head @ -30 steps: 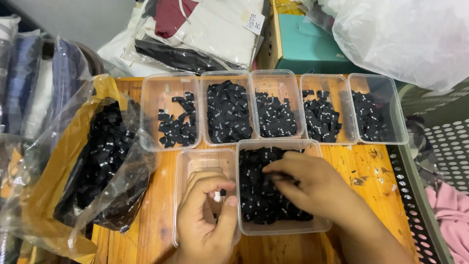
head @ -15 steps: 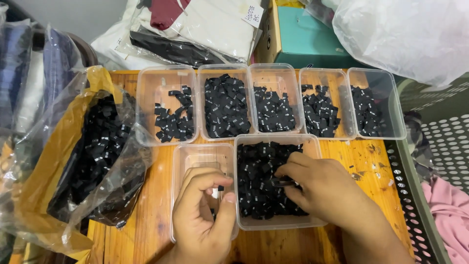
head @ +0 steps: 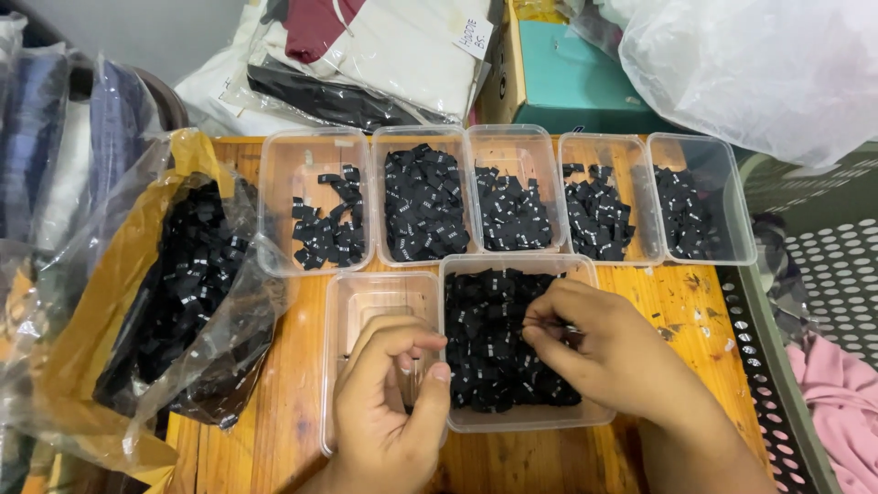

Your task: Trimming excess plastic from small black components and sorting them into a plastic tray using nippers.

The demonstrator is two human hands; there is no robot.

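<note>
My left hand (head: 389,412) hovers over a nearly empty clear tub (head: 366,297), fingers curled against the thumb and pinching a small black label that is mostly hidden. To its right stands a clear tub (head: 535,418) heaped with small black fabric labels (head: 485,352). My right hand (head: 608,352) rests in that tub, its fingertips pinched on a label at the top of the pile.
Five clear tubs (head: 315,165) of sorted black labels line the wooden table's (head: 293,412) far side. A crumpled plastic bag of labels (head: 183,293) lies left. Bagged garments (head: 366,55), a teal box (head: 576,82) and a white plastic bag (head: 759,64) sit behind. A perforated basket (head: 823,274) holding pink cloth (head: 841,402) stands right.
My right hand has drawn back from the far part of the label pile toward its middle and pinched its fingers. My left hand has curled tighter over the near-left tub.
</note>
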